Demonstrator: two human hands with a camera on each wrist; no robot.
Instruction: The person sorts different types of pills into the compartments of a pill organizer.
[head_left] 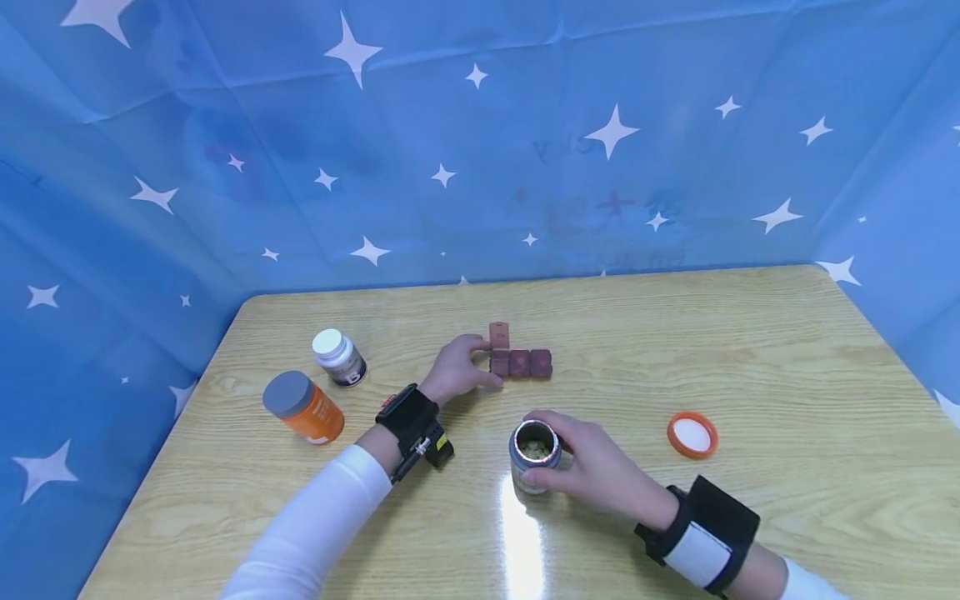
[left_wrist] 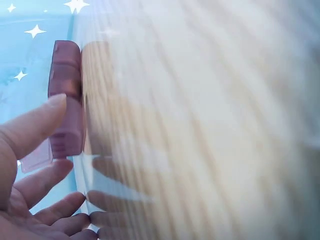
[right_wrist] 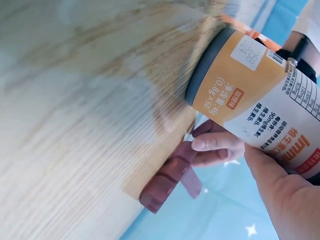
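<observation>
In the head view a small dark red pill box (head_left: 519, 363) lies mid-table, with several compartments in a row. The lid (head_left: 499, 335) at its left end stands open, pointing toward the back. My left hand (head_left: 457, 367) holds that end between thumb and forefinger; the other fingers are spread in the left wrist view. Nearer the front, my right hand (head_left: 592, 467) grips an uncapped supplement bottle (head_left: 525, 482), upright on the table with pale tablets (head_left: 534, 451) inside. Its orange and white label (right_wrist: 250, 95) shows in the right wrist view.
An orange screw cap (head_left: 675, 442) lies upside down on the table to the right, white inside. Toward the left stand a white-capped bottle (head_left: 341, 358) and an orange bottle (head_left: 318, 417) with a grey cap. Blue star-patterned cloth (head_left: 450, 125) hangs behind the table.
</observation>
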